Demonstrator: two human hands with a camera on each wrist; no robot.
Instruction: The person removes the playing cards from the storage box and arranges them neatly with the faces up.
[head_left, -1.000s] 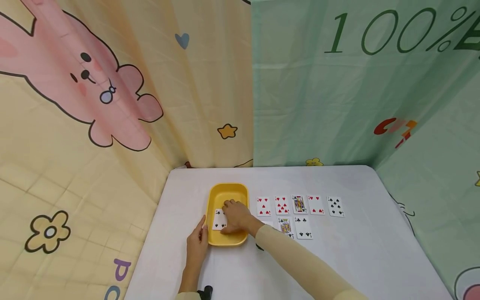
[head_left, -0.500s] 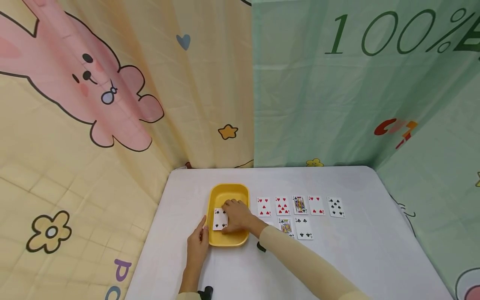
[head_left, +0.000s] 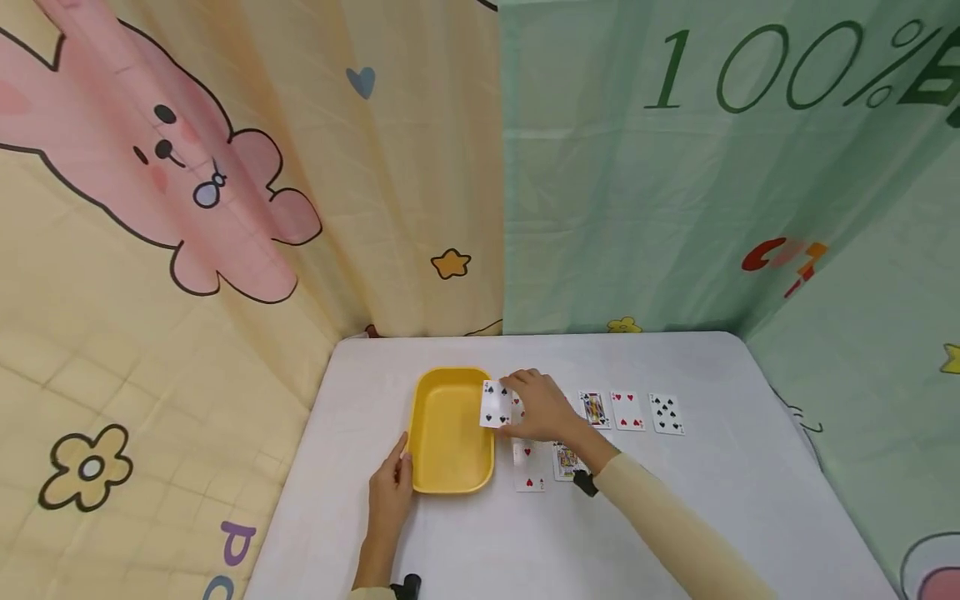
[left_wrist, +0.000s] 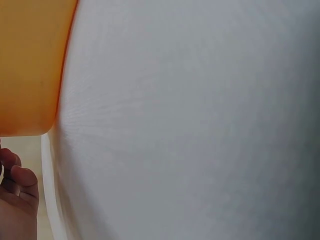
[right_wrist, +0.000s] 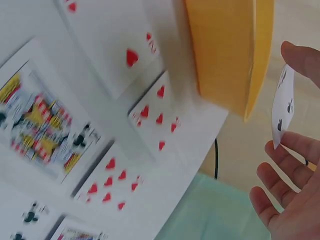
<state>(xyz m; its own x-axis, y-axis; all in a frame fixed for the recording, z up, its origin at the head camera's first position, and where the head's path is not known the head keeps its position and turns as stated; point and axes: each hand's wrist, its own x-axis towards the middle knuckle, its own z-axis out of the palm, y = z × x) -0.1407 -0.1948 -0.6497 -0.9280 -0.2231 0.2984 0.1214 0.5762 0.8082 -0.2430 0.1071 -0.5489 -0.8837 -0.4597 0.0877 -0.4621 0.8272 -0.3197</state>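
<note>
My right hand (head_left: 540, 406) pinches a four of spades (head_left: 493, 404) between thumb and fingertips, above the right rim of a yellow tray (head_left: 452, 437). In the right wrist view the card (right_wrist: 283, 107) is seen nearly edge-on and bowed, clear of the tray (right_wrist: 220, 60). My left hand (head_left: 392, 483) holds the left side of the tray, its fingertips and thumb at the rim. Only curled digits (left_wrist: 22, 180) of that hand show in the left wrist view, below the tray's corner (left_wrist: 30, 75). The inside of the tray shows no cards.
Face-up cards lie in two rows right of the tray. In front are a two of hearts (head_left: 530, 467) and a king (head_left: 567, 461); behind are another face card (head_left: 595, 410), a heart card (head_left: 627, 411) and a spade card (head_left: 667, 414). My right hand and arm cover others.
My right hand has lifted the four of spades out of the tray and carried it right, past the rim. The left hand stays at the tray's side. A two of hearts has come into sight.
</note>
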